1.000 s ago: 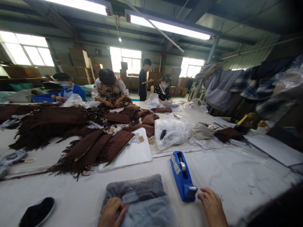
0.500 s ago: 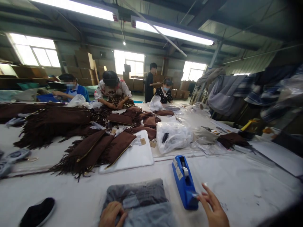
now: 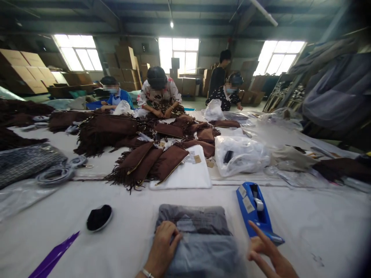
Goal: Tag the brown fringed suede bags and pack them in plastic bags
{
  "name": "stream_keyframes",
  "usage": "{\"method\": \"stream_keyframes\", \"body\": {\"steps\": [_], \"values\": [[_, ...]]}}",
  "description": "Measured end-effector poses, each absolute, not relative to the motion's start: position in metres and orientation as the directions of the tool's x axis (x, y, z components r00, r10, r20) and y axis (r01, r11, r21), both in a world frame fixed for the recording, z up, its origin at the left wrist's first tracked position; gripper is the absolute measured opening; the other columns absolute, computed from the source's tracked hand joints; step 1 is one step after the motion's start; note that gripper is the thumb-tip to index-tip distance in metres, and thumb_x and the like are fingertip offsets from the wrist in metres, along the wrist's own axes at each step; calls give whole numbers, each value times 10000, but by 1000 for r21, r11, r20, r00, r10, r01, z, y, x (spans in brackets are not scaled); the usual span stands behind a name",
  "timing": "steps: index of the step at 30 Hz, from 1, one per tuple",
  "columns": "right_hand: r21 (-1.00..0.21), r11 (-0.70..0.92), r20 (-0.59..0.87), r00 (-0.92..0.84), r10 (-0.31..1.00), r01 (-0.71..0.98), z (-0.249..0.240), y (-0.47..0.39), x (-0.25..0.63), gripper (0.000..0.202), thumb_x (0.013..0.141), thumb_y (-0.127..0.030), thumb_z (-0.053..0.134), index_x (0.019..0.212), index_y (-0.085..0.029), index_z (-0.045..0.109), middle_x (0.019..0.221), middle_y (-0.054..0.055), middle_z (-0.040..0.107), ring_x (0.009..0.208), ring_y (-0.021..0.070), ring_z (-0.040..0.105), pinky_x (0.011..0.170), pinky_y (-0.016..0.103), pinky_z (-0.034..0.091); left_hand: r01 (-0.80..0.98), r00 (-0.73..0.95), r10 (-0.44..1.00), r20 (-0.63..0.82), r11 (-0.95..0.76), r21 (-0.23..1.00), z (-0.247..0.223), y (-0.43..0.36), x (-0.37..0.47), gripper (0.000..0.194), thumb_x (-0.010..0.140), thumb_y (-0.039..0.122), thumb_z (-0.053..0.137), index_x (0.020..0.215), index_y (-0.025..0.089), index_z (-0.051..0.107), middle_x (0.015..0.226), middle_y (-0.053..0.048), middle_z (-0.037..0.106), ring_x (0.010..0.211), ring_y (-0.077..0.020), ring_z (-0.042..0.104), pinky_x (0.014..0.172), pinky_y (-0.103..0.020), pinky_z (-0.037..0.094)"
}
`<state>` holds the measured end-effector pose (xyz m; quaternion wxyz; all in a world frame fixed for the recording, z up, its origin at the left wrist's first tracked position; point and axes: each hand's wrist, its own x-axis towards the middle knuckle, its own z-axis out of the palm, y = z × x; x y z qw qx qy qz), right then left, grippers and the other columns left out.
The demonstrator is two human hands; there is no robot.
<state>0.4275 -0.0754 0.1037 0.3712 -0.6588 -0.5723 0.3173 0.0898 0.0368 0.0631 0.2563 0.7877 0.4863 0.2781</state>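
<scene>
A folded grey garment in a clear plastic bag (image 3: 203,247) lies before me, its upper part darker than the lower. My left hand (image 3: 165,243) rests on the bag's left side, fingers loosely bent and thumb apart, gripping nothing. Just right of the bag stands a blue tape dispenser (image 3: 251,208) with a roll of clear tape in it. My right hand (image 3: 265,249) is at its near end, index finger stretched out. The thumb and a bent finger of that hand are close together; whatever they pinch is too small to make out.
A black round pad (image 3: 99,218) and a purple strip (image 3: 55,255) lie to the left. Farther back are brown fringed pouches (image 3: 171,160), a white plastic bag (image 3: 243,154) and grey coiled straps (image 3: 55,173). Several people (image 3: 159,90) are across the table.
The view has swung left and tilted down. My right hand has drawn away from the dispenser's tape end toward the bag. My left hand stays on the bag.
</scene>
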Motion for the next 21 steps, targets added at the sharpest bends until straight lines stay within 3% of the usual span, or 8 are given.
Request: {"method": "stream_keyframes", "body": {"steps": [2, 5, 8, 12, 15, 17, 19, 21], "values": [[-831, 92, -19, -192, 981, 549, 131, -41, 394, 579, 895, -326, 417, 1434, -312, 205, 874, -5, 598, 881, 174, 562, 952, 360, 386, 626, 371, 911, 180, -388, 676, 63, 38, 90, 106, 858, 194, 557, 757, 174, 534, 827, -38, 569, 851, -219, 523, 802, -374, 423], [-669, 245, -121, -428, 896, 702, 150, 8, 355, 650, 812, -197, 498, 1409, -342, 287, 953, 24, 592, 941, 201, 516, 952, 375, 359, 635, 374, 911, 173, -388, 667, 64, 37, 90, 100, 862, 193, 549, 765, 174, 535, 834, -41, 566, 855, -222, 518, 798, -376, 422], [-492, 281, -219, -430, 876, 824, 139, 39, 341, 782, 665, -153, 624, 1379, -331, 362, 994, 63, 593, 964, 251, 503, 932, 392, 356, 651, 375, 912, 166, -387, 653, 66, 35, 90, 99, 864, 189, 542, 767, 172, 532, 836, -44, 562, 859, -226, 513, 808, -390, 417], [-470, 212, -230, -351, 908, 857, 123, 50, 352, 829, 651, -182, 672, 1402, -263, 332, 908, 75, 616, 947, 278, 510, 925, 422, 346, 659, 380, 912, 158, -386, 646, 67, 34, 91, 102, 869, 197, 535, 770, 173, 524, 841, -45, 556, 861, -224, 505, 842, -413, 406], [-532, 147, -219, -303, 927, 834, 132, 45, 365, 545, 796, -303, 580, 1323, -260, 449, 824, 25, 612, 857, 206, 538, 845, 331, 401, 661, 380, 911, 161, -389, 641, 67, 34, 90, 112, 879, 204, 516, 771, 174, 520, 842, -47, 552, 860, -224, 504, 837, -411, 407], [-571, 124, -221, -297, 929, 812, 144, 39, 370, 270, 877, -358, 469, 1087, -261, 609, 834, 8, 610, 818, 156, 550, 778, 263, 420, 661, 387, 907, 166, -398, 636, 67, 35, 90, 115, 878, 205, 517, 766, 176, 520, 839, -47, 554, 852, -224, 510, 818, -402, 412], [-535, 151, -262, -333, 906, 831, 153, 35, 369, 213, 869, -382, 488, 849, -249, 653, 850, 1, 621, 815, 138, 560, 747, 237, 423, 659, 392, 903, 174, -408, 632, 67, 36, 90, 113, 871, 202, 529, 762, 177, 519, 835, -45, 556, 844, -223, 515, 805, -394, 416], [-445, 211, -320, -375, 870, 870, 155, 36, 362, 157, 790, -376, 599, 753, -240, 669, 844, 14, 643, 833, 166, 575, 771, 270, 422, 660, 390, 902, 182, -412, 628, 67, 36, 90, 111, 866, 197, 539, 759, 176, 518, 833, -43, 556, 844, -221, 516, 805, -390, 417]]}}
